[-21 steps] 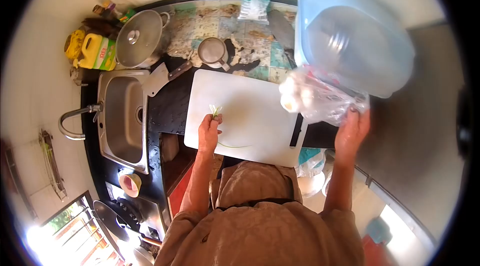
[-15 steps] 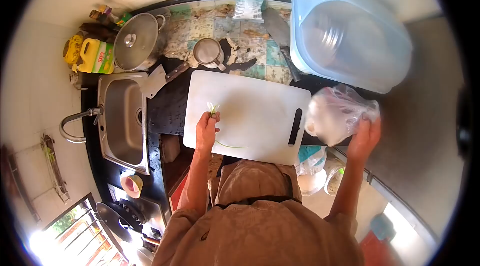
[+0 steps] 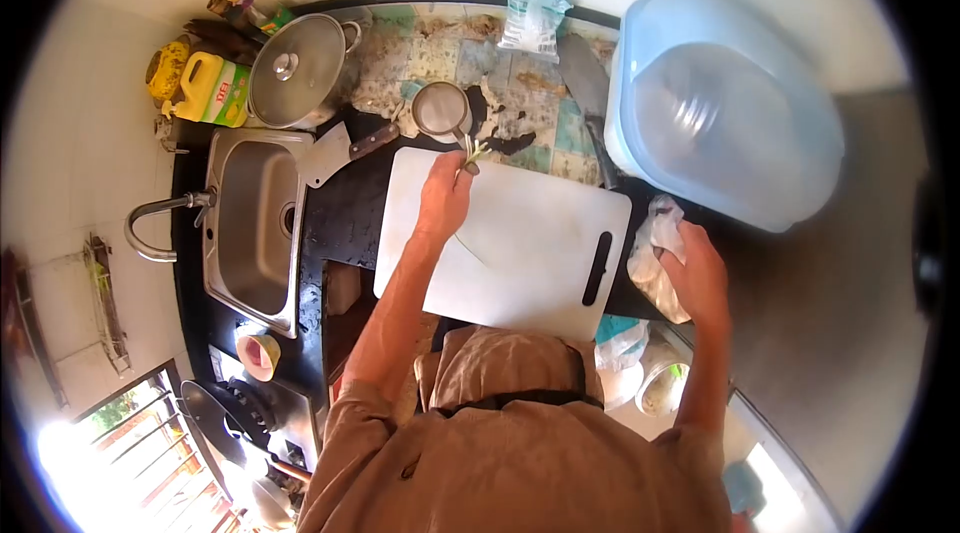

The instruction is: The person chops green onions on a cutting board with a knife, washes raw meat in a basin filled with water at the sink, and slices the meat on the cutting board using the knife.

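My left hand (image 3: 446,195) is closed around a small bunch of spring onions (image 3: 477,151), above the far left part of the white cutting board (image 3: 520,233). Their pale ends stick out past the fingers, and a thin green leaf trails below over the board. On the board's right, my right hand (image 3: 698,278) grips a clear plastic bag (image 3: 652,268) with pale contents that I cannot make out. The bag hangs beside the board's handle slot.
A cleaver (image 3: 325,155) and a metal mug (image 3: 441,111) lie behind the board. On the left are a steel sink (image 3: 299,283), a lidded pot (image 3: 297,73) and a yellow jug (image 3: 208,91). A large blue tub (image 3: 640,63) stands at the back right, near a knife (image 3: 584,73).
My left hand has moved forward and right with the spring onions, toward the mug. My right hand has drawn the bag slightly inward and down, and the bag looks narrower.
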Demonstrator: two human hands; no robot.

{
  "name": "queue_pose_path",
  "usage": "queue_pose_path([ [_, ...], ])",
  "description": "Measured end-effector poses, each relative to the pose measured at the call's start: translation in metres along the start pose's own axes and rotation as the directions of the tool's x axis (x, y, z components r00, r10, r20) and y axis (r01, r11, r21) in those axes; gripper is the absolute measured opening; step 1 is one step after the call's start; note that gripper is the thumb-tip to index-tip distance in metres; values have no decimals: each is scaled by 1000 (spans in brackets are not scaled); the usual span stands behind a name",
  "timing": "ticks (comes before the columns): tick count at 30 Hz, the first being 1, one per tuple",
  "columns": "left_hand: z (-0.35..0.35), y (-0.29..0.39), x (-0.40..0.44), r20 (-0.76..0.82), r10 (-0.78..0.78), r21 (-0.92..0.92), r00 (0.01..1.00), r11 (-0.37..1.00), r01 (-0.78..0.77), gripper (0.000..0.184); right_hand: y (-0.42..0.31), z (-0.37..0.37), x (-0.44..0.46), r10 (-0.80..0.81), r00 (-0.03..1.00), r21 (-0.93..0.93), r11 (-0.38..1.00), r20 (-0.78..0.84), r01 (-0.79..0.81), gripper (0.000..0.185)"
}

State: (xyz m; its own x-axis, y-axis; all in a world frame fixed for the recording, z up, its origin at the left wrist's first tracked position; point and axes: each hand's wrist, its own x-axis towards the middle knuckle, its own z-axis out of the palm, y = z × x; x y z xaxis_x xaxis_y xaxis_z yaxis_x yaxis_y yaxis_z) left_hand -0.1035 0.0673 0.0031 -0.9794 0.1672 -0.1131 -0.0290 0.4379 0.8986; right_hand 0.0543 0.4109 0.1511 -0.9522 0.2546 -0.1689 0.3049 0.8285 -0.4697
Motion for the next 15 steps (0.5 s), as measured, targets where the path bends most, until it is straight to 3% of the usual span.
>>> queue_pose_path([
  [1, -2, -3, 9, 28, 42, 110, 999, 993, -44, 18, -18, -15, 1, 76, 996, -44, 996, 47, -74, 34],
  [2, -1, -5, 16, 30, 27, 105, 999, 994, -30, 18, -32, -30, 0, 160, 982, -98, 984, 100, -150, 37],
  [4, -5, -1, 32, -12, 245, 254, 969, 939, -234, 16, -51, -49, 0, 175, 977, -84, 983, 121, -165, 39],
  [5, -9, 3, 37, 33, 130, 179, 991, 975, -134, 16, -60, -55, 0, 128, 989, -69, 990, 74, -123, 36],
  [10, -9, 10, 72, 44, 217, 209, 975, 953, -221, 17, -63, -40, 9, 11, 1000, -50, 999, 19, -10, 31],
  [12, -13, 11, 82, 43, 216, 141, 976, 965, -220, 18, -68, -33, 9, -1, 1000, -130, 991, 23, 4, 32],
  [14, -23, 14, 77, 29, 199, 140, 979, 969, -201, 19, -78, -25, 4, -31, 1000, -83, 996, 2, 31, 32],
  [15, -30, 15, 69, 79, 105, 63, 991, 992, -110, 19, -85, -18, 7, -70, 997, -28, 997, -31, 69, 33],
])
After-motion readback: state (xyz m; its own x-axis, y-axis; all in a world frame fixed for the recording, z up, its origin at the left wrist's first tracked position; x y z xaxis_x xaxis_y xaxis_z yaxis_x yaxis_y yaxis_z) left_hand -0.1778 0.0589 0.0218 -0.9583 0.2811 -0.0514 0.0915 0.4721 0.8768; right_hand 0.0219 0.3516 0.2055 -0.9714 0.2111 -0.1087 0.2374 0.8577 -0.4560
